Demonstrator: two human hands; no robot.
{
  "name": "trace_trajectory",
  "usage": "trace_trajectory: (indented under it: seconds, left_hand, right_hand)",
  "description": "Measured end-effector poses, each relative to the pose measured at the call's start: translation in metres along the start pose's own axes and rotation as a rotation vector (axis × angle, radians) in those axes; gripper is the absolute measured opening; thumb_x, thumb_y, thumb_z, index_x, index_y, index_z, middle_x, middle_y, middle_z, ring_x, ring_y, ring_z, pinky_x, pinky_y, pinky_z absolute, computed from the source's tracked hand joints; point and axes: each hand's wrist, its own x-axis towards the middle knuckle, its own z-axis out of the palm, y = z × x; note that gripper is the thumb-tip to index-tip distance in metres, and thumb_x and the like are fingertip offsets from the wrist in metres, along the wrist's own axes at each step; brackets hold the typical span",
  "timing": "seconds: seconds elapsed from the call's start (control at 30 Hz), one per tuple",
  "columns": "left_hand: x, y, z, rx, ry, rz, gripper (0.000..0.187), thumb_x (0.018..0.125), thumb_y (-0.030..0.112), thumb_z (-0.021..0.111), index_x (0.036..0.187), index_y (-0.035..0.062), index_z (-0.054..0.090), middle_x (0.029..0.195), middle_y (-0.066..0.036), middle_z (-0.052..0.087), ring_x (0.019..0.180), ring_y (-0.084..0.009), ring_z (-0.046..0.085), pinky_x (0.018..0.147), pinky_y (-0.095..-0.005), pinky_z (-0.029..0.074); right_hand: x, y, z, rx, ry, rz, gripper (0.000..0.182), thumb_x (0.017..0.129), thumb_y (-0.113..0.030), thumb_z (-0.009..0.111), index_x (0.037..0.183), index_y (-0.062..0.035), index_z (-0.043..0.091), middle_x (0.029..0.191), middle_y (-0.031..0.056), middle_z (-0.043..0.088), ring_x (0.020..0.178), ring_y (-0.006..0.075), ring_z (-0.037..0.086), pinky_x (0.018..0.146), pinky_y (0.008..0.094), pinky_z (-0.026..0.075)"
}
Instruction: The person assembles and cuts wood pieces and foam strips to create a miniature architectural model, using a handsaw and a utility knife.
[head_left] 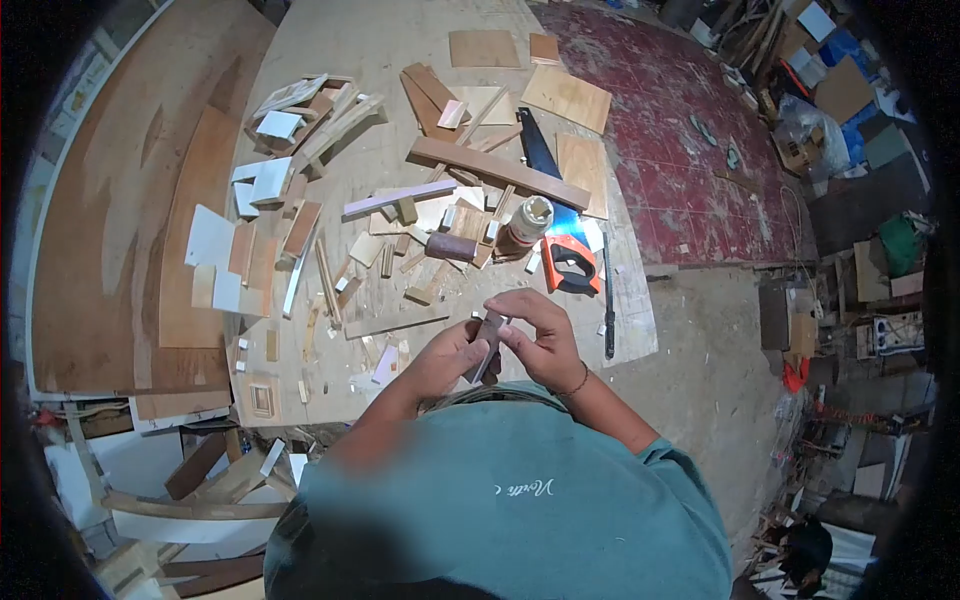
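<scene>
Close to my body, at the table's front edge, my left hand (450,358) has its fingers wrapped round a small dark brown piece (486,347). My right hand (541,340) pinches the upper end of the same piece with thumb and fingers. The piece is held tilted between both hands; its lower part is partly hidden by my fingers. Beyond my hands lie a brown cylinder (451,246), a glass jar (530,222) and many wood offcuts.
A handsaw with an orange handle (572,266) lies right of the jar, near a thin black tool (609,310). A long brown board (500,172) crosses the offcuts. White and wooden assemblies (270,180) stand at the left of the worktable (330,30).
</scene>
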Motion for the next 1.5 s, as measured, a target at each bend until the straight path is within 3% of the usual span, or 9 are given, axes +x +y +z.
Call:
trace_trajectory:
  seconds: [0.33, 0.4, 0.47, 0.57, 0.7, 0.8, 1.03, 1.3, 1.5]
  left_hand:
    - [-0.012, -0.035, 0.03, -0.109, 0.282, -0.097, 0.038, 0.099, 0.041, 0.049, 0.112, 0.0055, 0.051, 0.082, 0.0, 0.05, 0.071, -0.0071, 0.05, 0.063, -0.0221, 0.046]
    - [-0.008, -0.054, 0.029, -0.072, 0.265, -0.144, 0.041, 0.098, 0.035, 0.053, 0.124, 0.0034, 0.049, 0.081, 0.0, 0.053, 0.067, -0.0067, 0.053, 0.058, -0.0222, 0.047]
    - [-0.003, -0.074, 0.035, -0.07, 0.273, -0.079, 0.039, 0.096, 0.041, 0.054, 0.109, 0.0043, 0.053, 0.075, 0.0, 0.051, 0.063, -0.0075, 0.051, 0.056, -0.0217, 0.044]
    - [0.005, -0.079, 0.047, -0.19, 0.272, 0.123, 0.055, 0.087, 0.064, 0.053, 0.084, 0.0096, 0.044, 0.072, 0.0, 0.047, 0.057, -0.007, 0.044, 0.05, -0.0203, 0.036]
    - [0.021, -0.061, 0.074, -0.135, 0.338, 0.178, 0.062, 0.09, 0.068, 0.043, 0.088, 0.0062, 0.048, 0.078, -0.002, 0.043, 0.059, -0.0086, 0.042, 0.054, -0.0222, 0.036]
    - [0.037, -0.033, 0.106, -0.03, 0.422, 0.181, 0.061, 0.091, 0.065, 0.042, 0.097, 0.0045, 0.049, 0.08, -0.002, 0.044, 0.066, -0.0087, 0.043, 0.059, -0.0223, 0.038]
    - [0.071, -0.002, 0.152, 0.275, 0.451, 0.383, 0.062, 0.091, 0.06, 0.048, 0.111, 0.0015, 0.051, 0.095, -0.008, 0.052, 0.084, -0.0154, 0.053, 0.078, -0.0309, 0.043]
    - [0.097, 0.001, 0.184, 0.428, 0.62, 0.492, 0.062, 0.094, 0.059, 0.044, 0.111, 0.0008, 0.055, 0.09, -0.005, 0.05, 0.081, -0.0118, 0.047, 0.074, -0.027, 0.039]
    - [0.1, -0.007, 0.191, 0.385, 0.705, 0.529, 0.062, 0.093, 0.061, 0.04, 0.091, 0.0004, 0.053, 0.082, -0.005, 0.049, 0.074, -0.0122, 0.045, 0.067, -0.0259, 0.036]
  right_hand:
    - [-0.042, 0.021, -0.004, -0.114, -0.089, 0.052, 0.028, 0.077, -0.009, 0.073, 0.105, -0.0056, 0.069, 0.102, 0.0106, 0.065, 0.095, 0.025, 0.06, 0.084, 0.034, 0.046]
    - [-0.046, 0.028, -0.017, -0.135, -0.102, 0.042, 0.029, 0.073, -0.009, 0.077, 0.1, -0.0058, 0.069, 0.103, 0.0097, 0.066, 0.095, 0.0261, 0.06, 0.084, 0.0351, 0.046]
    - [-0.054, 0.045, -0.036, -0.187, -0.103, -0.03, 0.026, 0.073, -0.016, 0.077, 0.096, -0.0072, 0.068, 0.101, 0.0089, 0.065, 0.095, 0.0289, 0.06, 0.084, 0.0377, 0.046]
    - [-0.079, 0.103, -0.079, -0.534, 0.037, 0.125, 0.039, 0.073, -0.022, 0.077, 0.105, -0.0045, 0.064, 0.106, 0.0158, 0.063, 0.1, 0.0353, 0.057, 0.089, 0.0426, 0.045]
    - [-0.155, 0.193, -0.147, -0.908, 0.049, 0.848, 0.077, 0.07, -0.019, 0.078, 0.135, -0.0027, 0.04, 0.123, 0.023, 0.049, 0.107, 0.0398, 0.054, 0.094, 0.0444, 0.045]
    - [-0.182, 0.217, -0.176, -0.765, 0.065, 0.883, 0.064, 0.071, -0.016, 0.076, 0.126, -0.0006, 0.047, 0.117, 0.0233, 0.052, 0.102, 0.0407, 0.056, 0.088, 0.0446, 0.048]
    - [-0.2, 0.248, -0.229, -0.564, 0.274, 0.807, 0.021, 0.076, -0.013, 0.06, 0.09, 0.0022, 0.055, 0.072, 0.0179, 0.058, 0.068, 0.0327, 0.058, 0.068, 0.0402, 0.047]
    - [-0.181, 0.229, -0.254, -0.31, 0.088, 0.703, 0.018, 0.083, -0.017, 0.063, 0.089, -0.0018, 0.054, 0.065, 0.0046, 0.049, 0.06, 0.0133, 0.045, 0.058, 0.0292, 0.042]
    - [-0.1, 0.166, -0.244, -0.163, -0.044, 0.455, 0.027, 0.091, -0.026, 0.06, 0.089, 0.0004, 0.057, 0.066, 0.0091, 0.05, 0.061, 0.0148, 0.047, 0.058, 0.0302, 0.041]
